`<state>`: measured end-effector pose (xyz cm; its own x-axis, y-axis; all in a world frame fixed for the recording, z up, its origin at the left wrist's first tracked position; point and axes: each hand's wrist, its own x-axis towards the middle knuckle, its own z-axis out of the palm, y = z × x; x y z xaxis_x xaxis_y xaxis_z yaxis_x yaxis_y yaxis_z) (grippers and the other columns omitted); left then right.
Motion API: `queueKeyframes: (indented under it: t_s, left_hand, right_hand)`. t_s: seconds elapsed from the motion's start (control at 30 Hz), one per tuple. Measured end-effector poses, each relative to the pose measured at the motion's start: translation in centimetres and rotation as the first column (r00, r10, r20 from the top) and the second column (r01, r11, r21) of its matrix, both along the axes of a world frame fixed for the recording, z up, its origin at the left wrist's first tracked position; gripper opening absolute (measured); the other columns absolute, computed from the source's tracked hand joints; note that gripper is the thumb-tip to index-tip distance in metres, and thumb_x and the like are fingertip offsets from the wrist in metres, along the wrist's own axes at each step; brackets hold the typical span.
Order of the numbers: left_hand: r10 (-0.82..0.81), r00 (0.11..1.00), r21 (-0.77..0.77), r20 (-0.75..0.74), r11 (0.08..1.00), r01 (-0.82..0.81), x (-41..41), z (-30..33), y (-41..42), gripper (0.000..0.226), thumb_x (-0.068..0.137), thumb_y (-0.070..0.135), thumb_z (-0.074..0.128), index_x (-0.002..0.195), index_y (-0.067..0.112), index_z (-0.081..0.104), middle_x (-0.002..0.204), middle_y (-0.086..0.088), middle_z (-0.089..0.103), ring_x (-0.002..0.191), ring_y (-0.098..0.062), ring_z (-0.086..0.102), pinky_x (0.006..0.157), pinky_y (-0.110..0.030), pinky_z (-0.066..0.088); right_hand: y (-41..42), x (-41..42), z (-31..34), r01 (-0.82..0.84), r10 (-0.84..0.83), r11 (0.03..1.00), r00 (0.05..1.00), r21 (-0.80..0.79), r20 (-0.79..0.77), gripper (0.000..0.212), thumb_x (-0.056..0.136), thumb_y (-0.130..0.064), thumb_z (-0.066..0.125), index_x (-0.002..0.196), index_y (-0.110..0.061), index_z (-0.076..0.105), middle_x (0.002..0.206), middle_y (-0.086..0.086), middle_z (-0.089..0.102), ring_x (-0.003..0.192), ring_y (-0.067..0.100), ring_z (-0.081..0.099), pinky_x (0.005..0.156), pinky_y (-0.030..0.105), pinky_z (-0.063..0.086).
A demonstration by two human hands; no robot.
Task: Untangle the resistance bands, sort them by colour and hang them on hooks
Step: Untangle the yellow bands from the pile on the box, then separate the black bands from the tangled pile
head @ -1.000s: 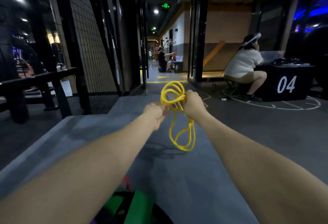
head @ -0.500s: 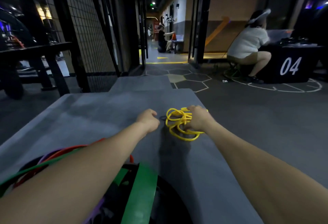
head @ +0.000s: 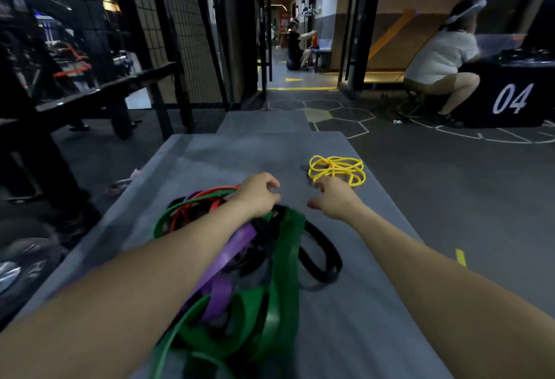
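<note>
A thin yellow band (head: 336,168) lies bunched on the far right part of the grey mat (head: 345,303). A tangled heap of bands sits near me: wide green ones (head: 282,288), a purple one (head: 231,252), red ones (head: 207,195) and black ones (head: 321,255). My left hand (head: 258,195) hovers over the far edge of the heap, fingers loosely curled, holding nothing. My right hand (head: 336,201) is just short of the yellow band, fingers relaxed and empty.
A black wire-mesh wall (head: 180,33) and dark bench (head: 90,99) stand on the left. A person (head: 441,60) sits at a black box marked 04 (head: 510,96) at the right. Another person (head: 295,45) sits far down the corridor. No hooks are visible.
The yellow band went from held up in both hands to lying on the mat. Both hands let go and drew back toward the heap, and the view tilted down.
</note>
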<state>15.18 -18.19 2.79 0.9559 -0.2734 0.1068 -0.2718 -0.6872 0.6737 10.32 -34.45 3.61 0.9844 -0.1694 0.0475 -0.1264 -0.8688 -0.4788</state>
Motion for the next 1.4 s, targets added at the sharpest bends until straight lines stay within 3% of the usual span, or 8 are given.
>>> queueKeyframes:
  t_s: [0.57, 0.73, 0.8, 0.93, 1.03, 1.17, 1.33, 1.4]
  left_hand:
    - [0.147, 0.985, 0.231, 0.089, 0.959, -0.164, -13.0, -5.1, 10.1, 0.053, 0.079, 0.025, 0.069, 0.128, 0.017, 0.048, 0.129, -0.008, 0.043, 0.123, -0.027, 0.042, 0.103, -0.037, 0.037]
    - [0.189, 0.968, 0.226, 0.167, 0.948, -0.224, -13.0, -5.5, 9.4, 0.048, 0.082, 0.026, 0.064, 0.126, 0.020, 0.049, 0.128, -0.005, 0.043, 0.123, -0.026, 0.041, 0.100, -0.034, 0.036]
    - [0.171, 0.956, 0.235, 0.237, 0.945, -0.228, -12.5, -4.8, 8.4, 0.047, 0.082, 0.026, 0.063, 0.127, 0.021, 0.049, 0.128, -0.004, 0.043, 0.122, -0.025, 0.040, 0.101, -0.034, 0.034]
    - [0.068, 0.942, 0.248, 0.329, 0.956, -0.155, -10.7, -3.5, 5.3, 0.042, 0.082, 0.023, 0.063, 0.122, 0.021, 0.052, 0.126, -0.004, 0.046, 0.120, -0.025, 0.041, 0.101, -0.034, 0.034]
    - [-0.046, 0.951, 0.276, 0.307, 0.960, -0.043, -9.0, -3.8, 2.4, 0.040, 0.082, 0.017, 0.063, 0.120, 0.019, 0.054, 0.126, -0.004, 0.047, 0.120, -0.025, 0.043, 0.100, -0.035, 0.037]
    - [-0.211, 0.959, 0.392, 0.188, 0.911, 0.123, -6.8, -5.1, -1.3, 0.048, 0.083, 0.011, 0.059, 0.128, 0.020, 0.049, 0.134, -0.004, 0.045, 0.126, -0.024, 0.043, 0.099, -0.037, 0.041]
    - [-0.382, 0.923, 0.772, 0.043, 0.599, 0.212, -5.6, -6.2, -3.3, 0.045, 0.082, 0.027, 0.065, 0.125, 0.027, 0.054, 0.129, -0.004, 0.056, 0.122, -0.024, 0.050, 0.098, -0.031, 0.039]
    - [-0.353, 0.933, 0.738, 0.063, 0.646, 0.195, -5.4, -6.2, -2.9, 0.033, 0.079, 0.036, 0.069, 0.110, 0.028, 0.063, 0.114, -0.006, 0.063, 0.112, -0.026, 0.055, 0.089, -0.030, 0.042]
  right_hand:
    - [9.9, -10.8, -5.9, 0.164, -0.155, 0.986, 0.968, 0.030, -0.199, 0.077, 0.079, -0.054, 0.063, 0.130, -0.002, 0.040, 0.138, 0.024, 0.032, 0.130, 0.040, 0.029, 0.108, 0.040, 0.027]
    - [9.3, -11.0, -6.2, 0.184, -0.163, 0.925, 0.982, 0.331, -0.091, 0.029, 0.082, -0.025, 0.066, 0.096, 0.000, 0.062, 0.094, 0.015, 0.063, 0.087, 0.029, 0.060, 0.067, 0.027, 0.040]
    - [7.9, -11.3, -5.4, 0.252, -0.269, 0.875, 0.963, 0.412, -0.018, 0.019, 0.081, -0.021, 0.065, 0.073, -0.004, 0.059, 0.073, 0.009, 0.056, 0.067, 0.022, 0.051, 0.057, 0.026, 0.034]
    - [3.8, -11.3, -4.7, 0.356, -0.481, 0.777, 0.868, 0.519, 0.125, 0.020, 0.079, -0.019, 0.064, 0.065, -0.009, 0.055, 0.055, 0.004, 0.045, 0.065, 0.024, 0.046, 0.052, 0.027, 0.031]
    - [1.5, -11.5, -5.2, 0.390, -0.568, 0.688, 0.815, 0.613, 0.119, 0.008, 0.081, -0.017, 0.063, 0.081, -0.009, 0.066, 0.066, 0.005, 0.055, 0.072, 0.024, 0.053, 0.059, 0.028, 0.041]
    - [-0.2, -11.6, -6.3, 0.407, -0.595, 0.634, 0.800, 0.657, 0.080, 0.026, 0.081, -0.018, 0.066, 0.103, -0.004, 0.068, 0.088, 0.012, 0.064, 0.091, 0.030, 0.061, 0.083, 0.040, 0.051]
    - [-1.4, -11.2, -7.2, 0.404, -0.582, 0.603, 0.812, 0.688, 0.034, 0.041, 0.082, -0.021, 0.066, 0.121, -0.012, 0.061, 0.117, 0.011, 0.063, 0.106, 0.030, 0.061, 0.095, 0.045, 0.049]
    - [-1.7, -11.3, -7.5, 0.386, -0.564, 0.608, 0.825, 0.694, 0.034, 0.042, 0.083, -0.018, 0.064, 0.125, -0.012, 0.059, 0.123, 0.011, 0.061, 0.111, 0.028, 0.059, 0.098, 0.042, 0.047]
